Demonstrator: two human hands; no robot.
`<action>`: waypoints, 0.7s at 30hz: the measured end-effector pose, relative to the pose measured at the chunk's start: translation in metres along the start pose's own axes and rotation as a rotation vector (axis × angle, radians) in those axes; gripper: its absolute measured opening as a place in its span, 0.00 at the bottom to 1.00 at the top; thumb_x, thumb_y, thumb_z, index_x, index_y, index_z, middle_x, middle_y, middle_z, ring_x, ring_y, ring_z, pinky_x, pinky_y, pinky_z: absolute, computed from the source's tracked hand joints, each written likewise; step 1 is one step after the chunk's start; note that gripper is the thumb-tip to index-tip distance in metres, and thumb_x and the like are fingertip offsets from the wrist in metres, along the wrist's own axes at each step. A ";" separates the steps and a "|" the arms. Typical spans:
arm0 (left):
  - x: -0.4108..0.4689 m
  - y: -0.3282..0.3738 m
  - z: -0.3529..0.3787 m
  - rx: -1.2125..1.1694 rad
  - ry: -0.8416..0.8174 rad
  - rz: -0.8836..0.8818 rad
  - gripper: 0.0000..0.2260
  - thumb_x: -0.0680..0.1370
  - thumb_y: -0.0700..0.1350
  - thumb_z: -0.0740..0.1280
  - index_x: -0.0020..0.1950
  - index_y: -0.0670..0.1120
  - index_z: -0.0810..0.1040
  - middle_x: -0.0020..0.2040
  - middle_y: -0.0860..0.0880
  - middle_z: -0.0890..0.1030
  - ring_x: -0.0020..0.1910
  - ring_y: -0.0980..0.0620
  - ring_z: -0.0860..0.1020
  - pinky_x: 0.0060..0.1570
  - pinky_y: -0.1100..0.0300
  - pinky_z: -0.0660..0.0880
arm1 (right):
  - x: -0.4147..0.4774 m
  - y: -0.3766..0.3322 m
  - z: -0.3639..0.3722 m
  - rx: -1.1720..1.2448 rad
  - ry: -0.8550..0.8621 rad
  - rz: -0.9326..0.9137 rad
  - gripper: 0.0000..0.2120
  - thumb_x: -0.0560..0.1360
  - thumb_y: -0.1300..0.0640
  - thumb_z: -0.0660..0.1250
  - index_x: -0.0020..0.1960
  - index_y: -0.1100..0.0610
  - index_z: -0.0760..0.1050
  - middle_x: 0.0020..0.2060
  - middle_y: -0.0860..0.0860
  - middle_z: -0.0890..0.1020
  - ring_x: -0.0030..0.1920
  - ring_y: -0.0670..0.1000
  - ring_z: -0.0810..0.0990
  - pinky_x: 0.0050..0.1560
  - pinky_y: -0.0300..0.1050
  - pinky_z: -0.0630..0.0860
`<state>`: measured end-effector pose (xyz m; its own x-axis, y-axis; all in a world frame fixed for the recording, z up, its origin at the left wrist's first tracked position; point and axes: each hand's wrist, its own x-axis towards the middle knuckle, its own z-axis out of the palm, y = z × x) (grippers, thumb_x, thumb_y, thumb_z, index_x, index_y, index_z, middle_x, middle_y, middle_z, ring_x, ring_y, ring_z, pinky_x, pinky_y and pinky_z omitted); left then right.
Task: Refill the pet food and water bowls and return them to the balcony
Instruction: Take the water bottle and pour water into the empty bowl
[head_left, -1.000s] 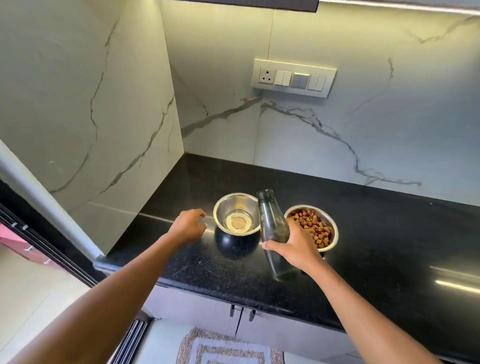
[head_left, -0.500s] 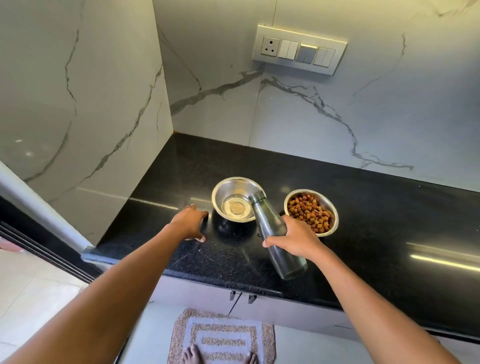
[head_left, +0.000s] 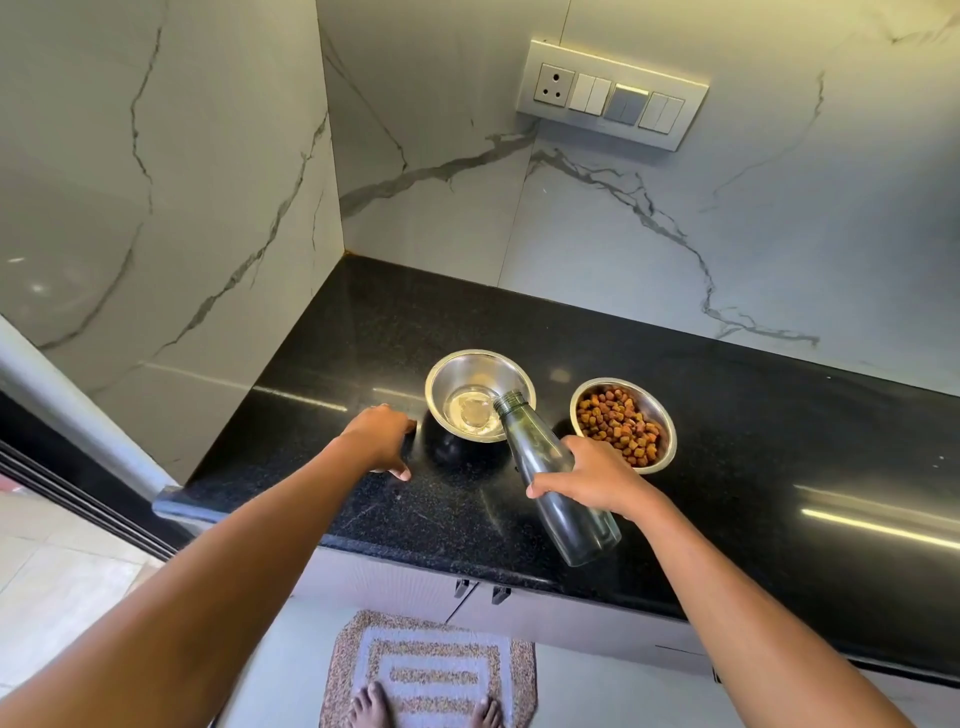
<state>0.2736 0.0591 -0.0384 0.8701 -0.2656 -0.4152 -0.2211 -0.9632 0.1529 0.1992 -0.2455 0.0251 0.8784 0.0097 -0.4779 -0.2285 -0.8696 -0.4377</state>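
A black granite counter is seen running along a marble-patterned wall, on which a switch panel with one socket is mounted above and behind the bowls. A second marble wall closes off the counter on the left. Below the counter edge, two cabinet handles are visible, and a patterned floor mat is laid on the floor, with bare toes at its near edge.

Two steel bowls are set side by side on the counter, apart from each other. The water bowl is placed on the left and a little water is held in its bottom. The food bowl is placed on the right and is filled with brown kibble.

A clear bottle is gripped around its middle by the right hand, fingers wrapped closed on it. The bottle is tilted, its open mouth brought over the near right rim of the water bowl, between the two bowls. The food bowl is partly hidden by the right hand.

The left hand is rested on the counter just left of the water bowl, fingers curled downward; whether anything is enclosed cannot be told.
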 end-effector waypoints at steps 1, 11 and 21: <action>0.000 0.000 0.000 -0.001 0.000 0.003 0.34 0.65 0.60 0.80 0.66 0.48 0.78 0.62 0.43 0.82 0.64 0.43 0.78 0.63 0.48 0.77 | 0.000 0.000 0.000 0.000 -0.004 0.001 0.33 0.56 0.29 0.77 0.52 0.49 0.79 0.49 0.51 0.84 0.49 0.54 0.84 0.55 0.61 0.83; 0.006 -0.001 -0.005 0.005 -0.017 0.020 0.33 0.65 0.59 0.81 0.66 0.47 0.79 0.58 0.46 0.84 0.59 0.44 0.80 0.57 0.52 0.78 | -0.001 -0.002 -0.007 0.012 -0.019 0.005 0.31 0.57 0.32 0.77 0.51 0.52 0.80 0.48 0.52 0.84 0.49 0.55 0.83 0.52 0.56 0.82; 0.010 -0.003 -0.003 0.024 -0.017 0.040 0.32 0.64 0.59 0.81 0.63 0.47 0.81 0.53 0.47 0.85 0.55 0.45 0.82 0.56 0.51 0.79 | -0.001 -0.003 -0.010 0.037 -0.027 0.007 0.31 0.59 0.33 0.78 0.52 0.54 0.81 0.50 0.55 0.85 0.51 0.57 0.84 0.52 0.56 0.81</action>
<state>0.2845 0.0595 -0.0400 0.8525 -0.3048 -0.4246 -0.2668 -0.9523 0.1481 0.2033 -0.2481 0.0346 0.8650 0.0178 -0.5015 -0.2503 -0.8509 -0.4619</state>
